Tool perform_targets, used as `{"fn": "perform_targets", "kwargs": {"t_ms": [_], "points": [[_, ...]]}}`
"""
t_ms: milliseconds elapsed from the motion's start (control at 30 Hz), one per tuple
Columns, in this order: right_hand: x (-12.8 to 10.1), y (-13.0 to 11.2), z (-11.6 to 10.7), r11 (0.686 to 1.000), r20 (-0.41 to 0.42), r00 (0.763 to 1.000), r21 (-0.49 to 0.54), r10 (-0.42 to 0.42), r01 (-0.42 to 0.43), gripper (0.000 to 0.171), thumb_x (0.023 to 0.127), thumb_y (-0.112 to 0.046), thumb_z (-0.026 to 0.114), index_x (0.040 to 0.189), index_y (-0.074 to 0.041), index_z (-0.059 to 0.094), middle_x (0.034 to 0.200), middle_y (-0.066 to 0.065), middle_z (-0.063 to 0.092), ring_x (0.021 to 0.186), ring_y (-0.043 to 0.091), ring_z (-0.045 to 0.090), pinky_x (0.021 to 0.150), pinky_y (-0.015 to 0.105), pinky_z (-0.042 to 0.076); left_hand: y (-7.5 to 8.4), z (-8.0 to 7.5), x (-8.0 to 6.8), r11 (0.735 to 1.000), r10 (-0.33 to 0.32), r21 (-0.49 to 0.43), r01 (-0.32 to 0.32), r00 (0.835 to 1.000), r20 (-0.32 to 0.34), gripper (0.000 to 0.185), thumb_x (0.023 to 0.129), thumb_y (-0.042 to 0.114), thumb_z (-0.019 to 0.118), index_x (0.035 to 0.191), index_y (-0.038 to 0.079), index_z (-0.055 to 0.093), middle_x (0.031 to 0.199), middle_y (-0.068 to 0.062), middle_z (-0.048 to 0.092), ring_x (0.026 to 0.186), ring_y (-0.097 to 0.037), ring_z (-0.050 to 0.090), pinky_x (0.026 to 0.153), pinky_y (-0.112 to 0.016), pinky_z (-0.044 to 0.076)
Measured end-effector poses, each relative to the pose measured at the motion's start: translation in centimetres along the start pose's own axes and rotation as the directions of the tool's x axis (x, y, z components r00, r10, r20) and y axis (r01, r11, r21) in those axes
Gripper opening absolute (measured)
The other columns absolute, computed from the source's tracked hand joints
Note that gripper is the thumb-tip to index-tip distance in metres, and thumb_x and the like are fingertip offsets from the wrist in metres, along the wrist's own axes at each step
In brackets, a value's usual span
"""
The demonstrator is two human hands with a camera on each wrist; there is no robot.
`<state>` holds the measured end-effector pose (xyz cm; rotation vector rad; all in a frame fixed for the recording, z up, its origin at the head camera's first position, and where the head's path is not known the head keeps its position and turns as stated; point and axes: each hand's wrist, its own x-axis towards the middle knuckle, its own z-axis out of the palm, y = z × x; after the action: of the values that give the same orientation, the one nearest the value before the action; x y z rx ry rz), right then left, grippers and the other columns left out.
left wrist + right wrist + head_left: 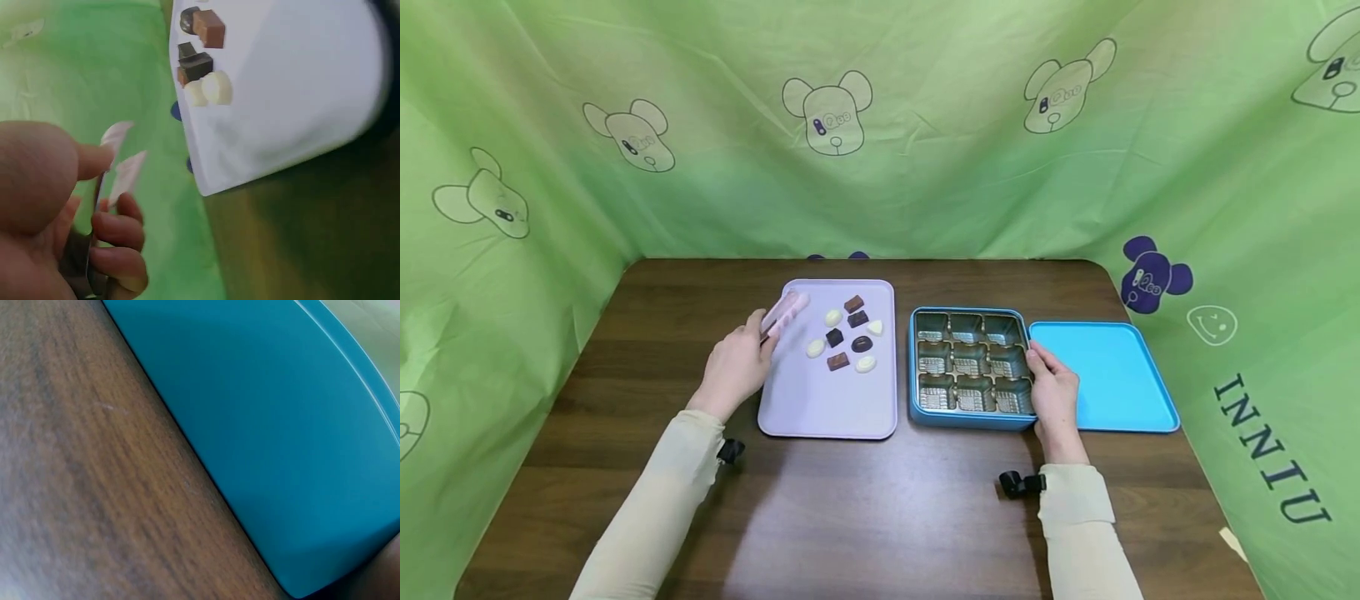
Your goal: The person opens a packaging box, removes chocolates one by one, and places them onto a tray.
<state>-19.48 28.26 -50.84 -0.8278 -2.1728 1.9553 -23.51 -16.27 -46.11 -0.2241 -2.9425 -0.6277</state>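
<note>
My left hand [739,360] grips pink tongs [786,312] at the left edge of a lavender tray [820,408]; their tips hang over its far left corner. Several white, brown and dark chocolates [848,335] lie on the tray's far half. In the left wrist view the tongs [122,164] stand slightly parted, held by my left hand [56,219], with the chocolates [201,59] on the tray [294,94] beyond. My right hand [1052,390] rests, fingers fairly straight, on the right edge of a blue tin [925,417]. Its gold insert [970,360] has empty compartments.
The tin's blue lid [1108,375] lies flat just right of the tin, filling the right wrist view as the lid [281,425] on the brown wooden table [87,487]. Green printed cloth [880,125] walls the table on three sides.
</note>
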Motion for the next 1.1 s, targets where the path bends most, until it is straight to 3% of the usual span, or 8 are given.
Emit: {"fn": "perform_targets", "kwargs": {"t_ms": [200,400,567,800,1100], "points": [[0.0,0.0,0.0,1.000,0.005,1.000,-0.007,-0.009,0.009,0.052,0.106,-0.041,0.048,0.152,-0.016,0.046,0.159,0.006,0.041,0.143,0.019,0.036,0.116,0.036,0.032,-1.3,0.9,-0.8,0.994,-0.078,-0.090,0.066,0.986,-0.146,0.047,0.101,0.018,0.060,0.141,-0.003,0.047,0.100,-0.030,0.065,0.087,-0.051,0.065,0.070,-0.062,0.049],[0.1,0.0,0.0,1.000,-0.002,1.000,-0.001,0.003,-0.003,0.052,0.106,-0.041,0.049,0.152,-0.016,0.047,0.157,0.006,0.043,0.141,0.018,0.039,0.114,0.035,0.035,-2.4,1.6,-1.5,0.986,-0.154,-0.099,0.137,0.969,-0.194,0.044,0.100,0.016,0.059,0.138,-0.004,0.047,0.101,-0.032,0.065,0.089,-0.055,0.064,0.071,-0.065,0.048],[0.1,0.2,0.0,1.000,-0.008,1.000,0.002,0.011,-0.011,0.052,0.105,-0.041,0.050,0.151,-0.017,0.049,0.156,0.006,0.045,0.138,0.017,0.042,0.105,0.026,0.040,-3.5,2.8,-2.2,0.980,-0.196,-0.089,0.180,0.953,-0.232,0.045,0.099,0.015,0.060,0.137,-0.006,0.049,0.101,-0.033,0.064,0.083,-0.057,0.064,0.067,-0.065,0.048],[0.1,0.2,0.0,1.000,-0.010,1.000,0.006,0.014,-0.014,0.052,0.105,-0.042,0.051,0.150,-0.017,0.049,0.155,0.006,0.046,0.137,0.017,0.044,0.096,0.019,0.044,-4.4,3.9,-2.5,0.960,-0.281,-0.065,0.273,0.931,-0.232,0.044,0.099,0.015,0.059,0.134,-0.009,0.050,0.099,-0.035,0.064,0.081,-0.059,0.063,0.066,-0.066,0.049],[0.2,0.1,0.0,1.000,-0.012,1.000,0.000,0.019,-0.019,0.051,0.105,-0.040,0.051,0.150,-0.017,0.049,0.156,0.005,0.045,0.139,0.018,0.042,0.107,0.027,0.041,-4.6,4.0,-2.4,0.927,-0.373,-0.040,0.372,0.915,-0.152,0.032,0.098,0.016,0.056,0.111,-0.013,0.054,0.097,-0.037,0.063,0.086,-0.060,0.063,0.071,-0.066,0.049]]}}
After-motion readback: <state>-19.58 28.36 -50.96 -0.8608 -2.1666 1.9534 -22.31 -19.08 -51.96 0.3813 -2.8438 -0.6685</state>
